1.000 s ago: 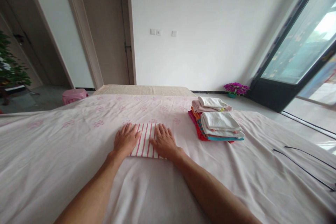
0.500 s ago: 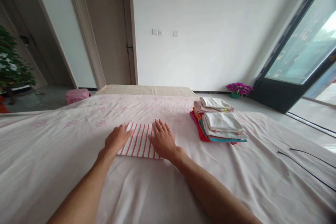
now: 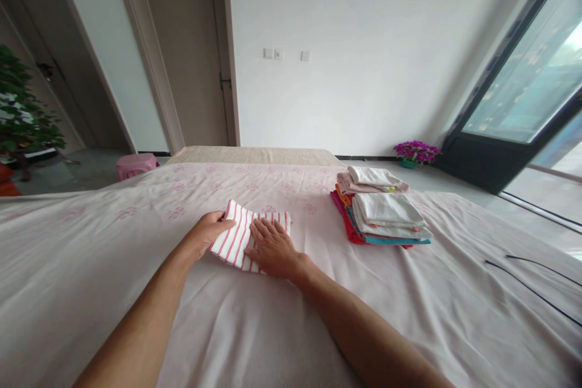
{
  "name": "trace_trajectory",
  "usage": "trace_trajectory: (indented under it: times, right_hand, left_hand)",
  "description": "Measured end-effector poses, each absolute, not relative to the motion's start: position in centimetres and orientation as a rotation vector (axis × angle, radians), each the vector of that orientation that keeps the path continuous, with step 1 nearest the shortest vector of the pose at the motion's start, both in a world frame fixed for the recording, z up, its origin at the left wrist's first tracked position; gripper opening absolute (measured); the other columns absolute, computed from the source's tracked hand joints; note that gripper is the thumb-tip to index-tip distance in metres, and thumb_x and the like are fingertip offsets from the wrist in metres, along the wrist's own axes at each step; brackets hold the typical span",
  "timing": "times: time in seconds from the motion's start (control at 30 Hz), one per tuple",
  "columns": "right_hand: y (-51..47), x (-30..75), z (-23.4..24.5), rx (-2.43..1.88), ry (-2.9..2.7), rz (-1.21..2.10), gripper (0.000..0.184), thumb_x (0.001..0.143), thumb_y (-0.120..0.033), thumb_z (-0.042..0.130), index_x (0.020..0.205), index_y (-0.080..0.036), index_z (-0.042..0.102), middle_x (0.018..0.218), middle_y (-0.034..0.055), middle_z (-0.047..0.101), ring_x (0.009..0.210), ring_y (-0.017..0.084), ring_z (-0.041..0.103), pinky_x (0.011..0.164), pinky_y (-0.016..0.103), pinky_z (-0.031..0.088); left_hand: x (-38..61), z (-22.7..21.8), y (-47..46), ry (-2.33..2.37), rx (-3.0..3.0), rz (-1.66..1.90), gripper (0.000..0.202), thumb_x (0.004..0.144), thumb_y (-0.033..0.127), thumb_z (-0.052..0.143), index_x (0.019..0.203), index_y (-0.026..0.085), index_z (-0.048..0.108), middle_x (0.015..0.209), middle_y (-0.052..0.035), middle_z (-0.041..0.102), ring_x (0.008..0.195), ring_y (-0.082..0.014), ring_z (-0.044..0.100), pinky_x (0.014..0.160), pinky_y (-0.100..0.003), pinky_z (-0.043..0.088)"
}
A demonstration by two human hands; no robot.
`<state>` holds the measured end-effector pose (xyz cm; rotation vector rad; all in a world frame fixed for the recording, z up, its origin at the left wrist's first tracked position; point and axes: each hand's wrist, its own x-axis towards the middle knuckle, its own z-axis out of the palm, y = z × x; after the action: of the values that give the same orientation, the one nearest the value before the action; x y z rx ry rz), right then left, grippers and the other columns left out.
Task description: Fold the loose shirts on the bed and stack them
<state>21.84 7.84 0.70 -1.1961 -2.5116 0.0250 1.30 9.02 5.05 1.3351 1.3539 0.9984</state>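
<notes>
A folded white cloth with red stripes (image 3: 240, 236) lies on the pale pink bedsheet (image 3: 182, 315) in front of me. My left hand (image 3: 205, 235) grips its left edge and lifts that side off the sheet, folding it over. My right hand (image 3: 270, 248) lies flat on the cloth's right half, fingers stretched out, pressing it down. A stack of folded cloths (image 3: 382, 215), white on top with red, orange and teal below, sits to the right of my hands.
Beyond the bed are a beige door (image 3: 186, 48), a pink stool (image 3: 136, 165) and a green plant (image 3: 20, 115) at the left. A pot of purple flowers (image 3: 416, 153) stands by a dark-framed glass door (image 3: 513, 85). Black cables (image 3: 531, 288) lie on the sheet at right.
My left hand slid from lying flat on the cloth to its left edge, gripped it and raised it toward the right. My right hand stayed pressing the cloth.
</notes>
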Motion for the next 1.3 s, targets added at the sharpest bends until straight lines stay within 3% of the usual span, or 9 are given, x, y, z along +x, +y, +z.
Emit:
trace_trajectory:
  times: [0.17,0.37,0.43,0.53,0.67,0.83,0.97,1.1,1.3]
  right_hand:
    - [8.6,22.6,2.7,-1.131,-2.235,0.541,0.048,0.104,-0.045,0.026,0.125,-0.021,0.062,0.132,0.0103,0.063,0.127,0.023,0.053,0.11,0.039,0.035]
    - [9.9,23.9,5.1,-1.075,-1.412,1.401,0.07,0.098,-0.062,0.018,0.136,-0.013,0.051,0.109,0.0148,0.07,0.087,0.02,0.067,0.073,0.031,0.053]
    - [10.3,24.1,5.1,-1.079,-1.36,1.456,0.061,0.094,-0.061,0.034,0.127,-0.016,0.058,0.097,0.0105,0.071,0.075,0.018,0.066,0.064,0.027,0.051]
    - [10.8,24.3,4.3,-1.153,-1.345,1.362,0.031,0.078,-0.038,0.058,0.097,-0.015,0.066,0.075,0.0022,0.066,0.06,0.014,0.058,0.054,0.022,0.044]
    - [11.7,24.9,3.2,-1.221,-1.283,1.229,0.016,0.062,-0.021,0.052,0.074,-0.015,0.06,0.06,-0.0026,0.057,0.053,0.011,0.049,0.049,0.02,0.037]
    - [12.4,26.1,2.5,-1.329,-1.388,1.033,0.025,0.063,-0.018,0.047,0.082,-0.015,0.062,0.067,-0.0009,0.061,0.06,0.014,0.055,0.052,0.021,0.04]
    - [12.5,27.0,2.2,-1.534,-1.574,0.743,0.051,0.07,-0.014,0.048,0.118,-0.017,0.062,0.101,0.006,0.07,0.091,0.02,0.064,0.076,0.027,0.051]
    - [11.9,27.3,2.7,-1.592,-1.798,0.298,0.057,0.084,-0.016,0.046,0.141,-0.02,0.05,0.141,0.0089,0.055,0.127,0.022,0.051,0.107,0.035,0.039]
    - [11.6,27.2,1.9,-1.522,-2.328,0.281,0.05,0.103,-0.039,0.029,0.147,-0.023,0.044,0.156,0.0041,0.038,0.149,0.025,0.021,0.119,0.046,0.02]
  left_hand:
    - [4.6,6.4,8.3,1.281,1.438,1.108,0.046,0.068,0.042,0.068,0.1,0.01,0.066,0.086,-0.0064,0.073,0.084,-0.0255,0.068,0.073,-0.033,0.051]
    - [8.7,6.6,6.8,1.187,1.467,1.07,0.054,0.075,0.037,0.065,0.122,0.012,0.059,0.084,-0.0049,0.07,0.076,-0.0192,0.066,0.067,-0.029,0.05]
    - [9.6,6.3,6.4,1.177,1.466,1.019,0.057,0.076,0.036,0.065,0.127,0.012,0.056,0.08,-0.0032,0.068,0.071,-0.0175,0.065,0.063,-0.027,0.049]
    - [10.1,5.5,6.5,1.158,1.446,0.949,0.057,0.079,0.029,0.062,0.132,0.012,0.051,0.084,-0.0036,0.068,0.071,-0.0164,0.066,0.065,-0.027,0.051]
    - [9.6,4.5,7.2,1.424,1.61,1.06,0.044,0.084,0.021,0.05,0.127,0.014,0.055,0.096,-0.0076,0.07,0.08,-0.0177,0.069,0.075,-0.032,0.055]
    - [10.1,2.7,7.1,1.588,2.156,1.089,0.041,0.088,0.017,0.044,0.126,0.015,0.059,0.131,-0.0133,0.062,0.126,-0.0231,0.056,0.11,-0.04,0.042]
    - [11.8,0.6,6.2,1.595,2.454,0.924,0.054,0.093,0.032,0.046,0.141,0.007,0.045,0.152,-0.0224,0.041,0.146,-0.0323,0.03,0.117,-0.051,0.031]
    - [12.6,-0.5,5.8,1.715,2.556,0.814,0.062,0.095,0.042,0.044,0.147,0.008,0.039,0.155,-0.0232,0.036,0.147,-0.0373,0.027,0.115,-0.056,0.03]
    - [12.7,-0.9,5.9,1.834,2.573,0.743,0.069,0.092,0.047,0.047,0.149,0.009,0.036,0.157,-0.0227,0.033,0.145,-0.0385,0.029,0.114,-0.056,0.031]
